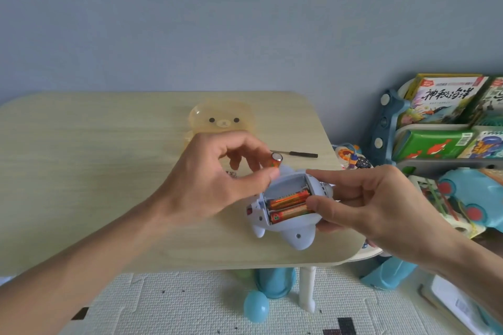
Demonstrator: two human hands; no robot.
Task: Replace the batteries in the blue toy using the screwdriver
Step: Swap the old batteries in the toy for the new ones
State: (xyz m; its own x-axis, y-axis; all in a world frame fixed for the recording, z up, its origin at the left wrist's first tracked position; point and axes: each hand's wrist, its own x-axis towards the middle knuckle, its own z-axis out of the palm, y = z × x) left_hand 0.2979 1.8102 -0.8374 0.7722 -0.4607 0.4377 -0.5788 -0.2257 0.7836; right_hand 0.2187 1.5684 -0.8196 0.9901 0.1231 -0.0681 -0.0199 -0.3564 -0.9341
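Left hand [217, 179]: you pinch a loose battery [275, 160] between thumb and fingertips. It is orange, with its silver end facing the camera, and it sits just above the far edge of the blue toy [296, 236].

Right hand [367, 204]: your fingers curl round the toy's right end and grip it. The thumb lies across the right ends of the seated batteries.

The toy is belly-up at the near right part of the table [81, 171], held slightly tilted. I can't tell whether it rests on the table top or is lifted just clear.

Its battery compartment [285, 183] is uncovered. Two orange batteries [288, 198] lie side by side in the nearer slots, and the farthest slot is bare.

The screwdriver [296, 153] lies flat on the table beyond the toy, black handle to the right, and neither hand touches it.

A translucent yellow bear-face lid [221, 119] sits further back, near the table's far edge.

Something small lies on the table behind your left hand, mostly hidden; I can't name it.

To the right of the table, a rack [381, 127] holds picture books [446, 98]. Below, a blue egg-shaped toy [255, 306] sits on the foam mat [163, 307].
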